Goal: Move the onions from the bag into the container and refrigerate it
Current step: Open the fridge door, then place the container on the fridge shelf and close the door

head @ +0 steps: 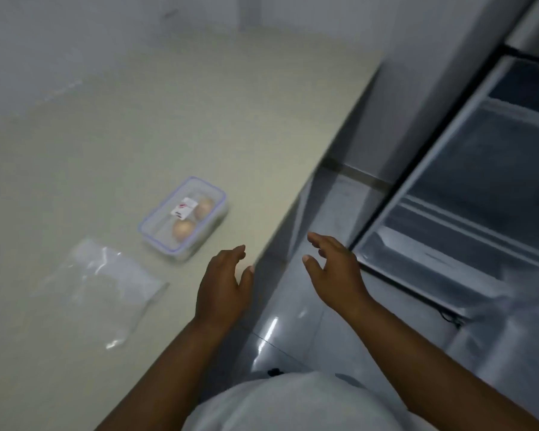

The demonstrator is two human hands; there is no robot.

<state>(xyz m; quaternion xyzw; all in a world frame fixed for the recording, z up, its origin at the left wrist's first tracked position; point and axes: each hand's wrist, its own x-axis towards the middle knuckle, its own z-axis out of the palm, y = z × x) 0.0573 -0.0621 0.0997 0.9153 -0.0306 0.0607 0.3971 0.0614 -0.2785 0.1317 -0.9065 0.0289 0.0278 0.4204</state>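
A clear rectangular container [183, 218] with a blue-rimmed lid and a white label stands on the beige counter [156, 126]. Two brown onions [184, 229] show through its lid. A clear plastic bag [101, 284] lies flat to its lower left and looks empty. My left hand [223, 287] hovers over the counter's edge, just right of and below the container, fingers apart and holding nothing. My right hand [333, 269] is off the counter, above the floor, fingers spread and empty. At the right, the fridge [467, 194] stands open, showing pale shelves and drawers.
The counter's right edge [296, 206] runs diagonally from top right to bottom centre. Glossy grey floor tiles [293, 321] lie between the counter and the fridge. A white wall backs the counter. My white shirt fills the bottom of the view.
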